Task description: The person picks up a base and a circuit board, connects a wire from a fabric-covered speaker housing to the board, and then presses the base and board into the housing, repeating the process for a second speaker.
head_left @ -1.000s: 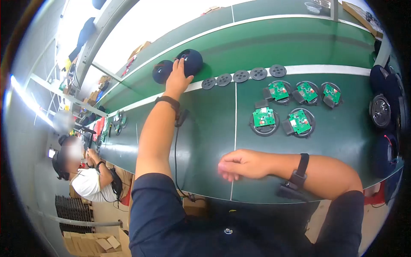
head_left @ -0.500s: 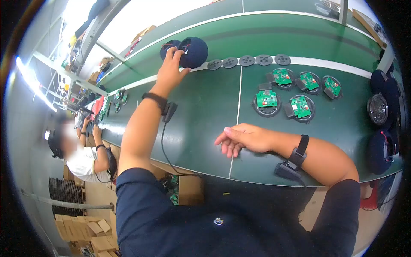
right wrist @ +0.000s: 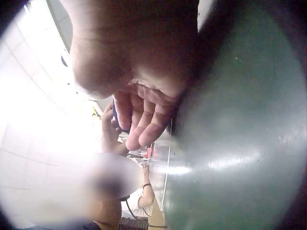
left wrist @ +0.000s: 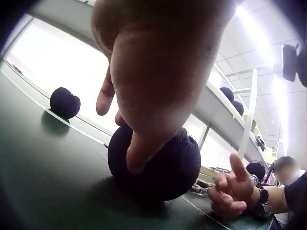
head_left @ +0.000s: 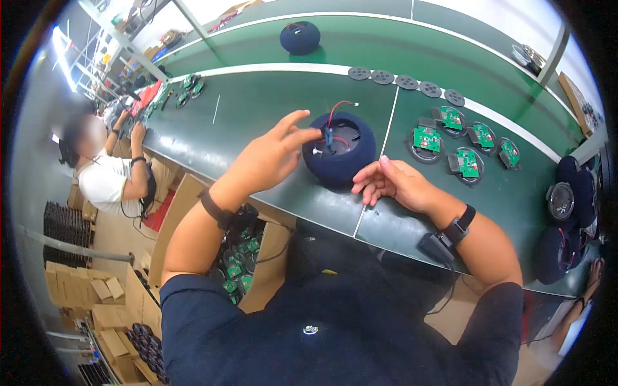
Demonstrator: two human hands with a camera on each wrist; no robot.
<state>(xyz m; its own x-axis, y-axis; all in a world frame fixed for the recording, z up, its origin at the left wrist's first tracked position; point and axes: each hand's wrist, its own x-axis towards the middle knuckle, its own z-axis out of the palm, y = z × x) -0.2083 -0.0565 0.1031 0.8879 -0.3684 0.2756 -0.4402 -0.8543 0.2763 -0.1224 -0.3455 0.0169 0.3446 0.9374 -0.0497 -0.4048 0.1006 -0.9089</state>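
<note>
A round dark-blue fabric-covered speaker shell [head_left: 335,170] sits on the green table, its round opening facing up. Red wires [head_left: 333,114] with a small white connector stick up out of the opening. At the shell's left side is my left hand [head_left: 267,157], fingers stretched toward the rim and wires. In the left wrist view its thumb [left wrist: 137,155] overlaps the side of the shell [left wrist: 177,165]. My right hand [head_left: 404,183] hovers at the shell's lower right, palm inward with fingers loosely bent, holding nothing.
A second shell [head_left: 300,40] stands near the back. Several black perforated discs [head_left: 407,82] line the white strip. Right of the seam lie several black rings with green circuit boards [head_left: 427,139]. More shells [head_left: 552,254] crowd the right edge. A carton of boards [head_left: 270,257] is below, left.
My left hand has brought one shell from the back to the table's front, in front of me. The other shell stays behind. My right hand now lies beside the moved shell.
</note>
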